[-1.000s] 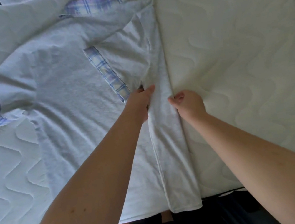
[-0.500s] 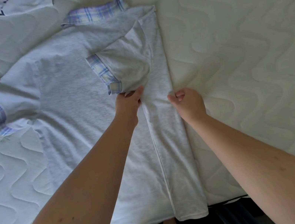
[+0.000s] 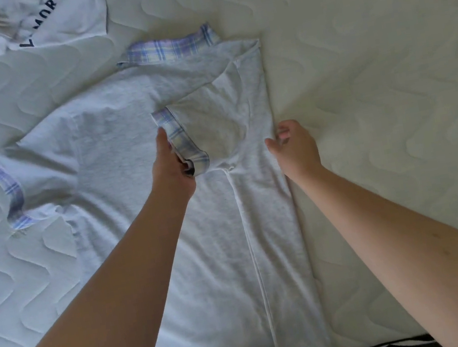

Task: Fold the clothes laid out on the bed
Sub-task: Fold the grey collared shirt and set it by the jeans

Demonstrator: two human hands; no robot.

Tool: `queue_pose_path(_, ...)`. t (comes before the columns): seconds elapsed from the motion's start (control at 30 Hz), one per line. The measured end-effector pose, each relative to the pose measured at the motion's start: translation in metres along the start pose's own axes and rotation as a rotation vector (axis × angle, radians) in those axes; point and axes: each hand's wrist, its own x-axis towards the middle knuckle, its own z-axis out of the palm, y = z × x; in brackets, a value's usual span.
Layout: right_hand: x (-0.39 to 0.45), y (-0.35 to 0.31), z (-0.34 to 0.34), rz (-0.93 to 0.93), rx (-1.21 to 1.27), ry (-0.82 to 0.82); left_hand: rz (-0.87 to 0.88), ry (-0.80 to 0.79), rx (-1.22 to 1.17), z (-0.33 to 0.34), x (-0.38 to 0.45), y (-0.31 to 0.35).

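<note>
Pale grey shirt (image 3: pixel 117 167) (plaid collar and cuffs) flat on the bed, right side folded inward

Shirt (image 3: pixel 144 217) spread mid-frame on the mattress (image 3: pixel 374 88), right side folded in over the body. Second garment (image 3: pixel 44 19) up in the upper left corner. Left hand (image 3: pixel 172 167) on the folded-in sleeve cuff (image 3: pixel 183 141), right hand (image 3: pixel 296 147) at the right fold edge.

A single head-worn, wide-angle view is given, aimed forward and steeply down from above the near edge of the bed (image 3: pixel 371 73). The scene is taken from close range, at arm's reach, with both forearms entering from the bottom of the frame. No second view is provided.
</note>
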Motion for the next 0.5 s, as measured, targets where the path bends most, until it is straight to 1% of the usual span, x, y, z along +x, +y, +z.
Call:
queue_pose_path(0.1,0.020,-0.011,0.002,-0.014,0.068,-0.008,0.068,-0.029,0.251,0.009,0.008,0.012)
queue_pose_path(0.2,0.045,-0.024,0.000,-0.091,0.037,0.013,0.080,-0.016,0.376,0.014,0.014,0.021)
queue_pose_path(0.3,0.078,-0.039,-0.007,-0.169,-0.030,-0.007,0.124,-0.008,0.416,0.015,0.025,0.027)
queue_pose_path(0.37,0.103,-0.051,-0.014,-0.208,-0.097,-0.029,0.141,-0.016,0.398,0.017,0.032,0.031)
queue_pose_path(0.5,0.151,-0.074,-0.026,-0.351,-0.247,-0.072,0.116,-0.104,0.366,0.015,0.041,0.033)
